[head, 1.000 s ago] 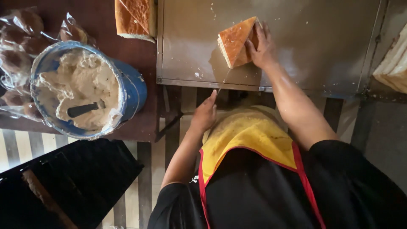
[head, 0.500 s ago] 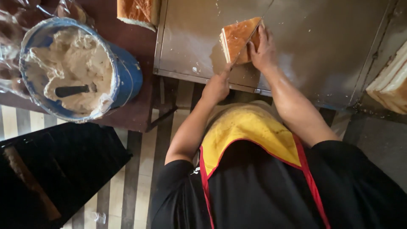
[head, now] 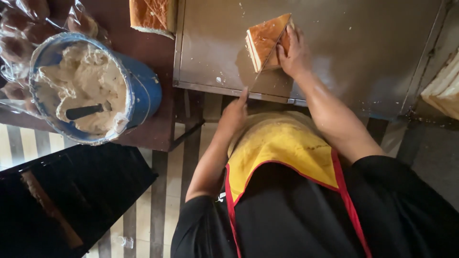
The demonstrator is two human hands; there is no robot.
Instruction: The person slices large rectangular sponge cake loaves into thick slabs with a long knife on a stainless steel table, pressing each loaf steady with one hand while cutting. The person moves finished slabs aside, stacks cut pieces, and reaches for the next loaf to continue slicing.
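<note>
Head view, looking down over a yellow apron (head: pixel 279 143) with red trim worn over a black shirt. The landmark is the metal tray (head: pixel 344 57), a flat steel sheet dotted with crumbs. On the tray, near its front edge, lies a wedge of golden sponge cake (head: pixel 264 42). The right hand (head: pixel 295 53) rests on the right side of the cake, fingers spread flat and pressing down on its top crust, not curled around it. The left hand (head: pixel 234 114) is just off the tray's front edge, fingers clenched around the handle of a long knife (head: pixel 267 59); the forefinger lies stretched along the blade's spine. The blade runs up from that hand across the tray's edge and into the cake, standing between the wedge's larger left part and the strip under the right hand.

Left of the tray, on a dark wooden table (head: pixel 158 95), stands a blue bucket (head: pixel 143 91) filled with pale cream, a dark handle (head: pixel 86 111) sunk in it. Another slab of cake (head: pixel 152 15) lies just beside the tray's left rim. Further left of the bucket sit buns in clear bags (head: pixel 21 33)
</note>
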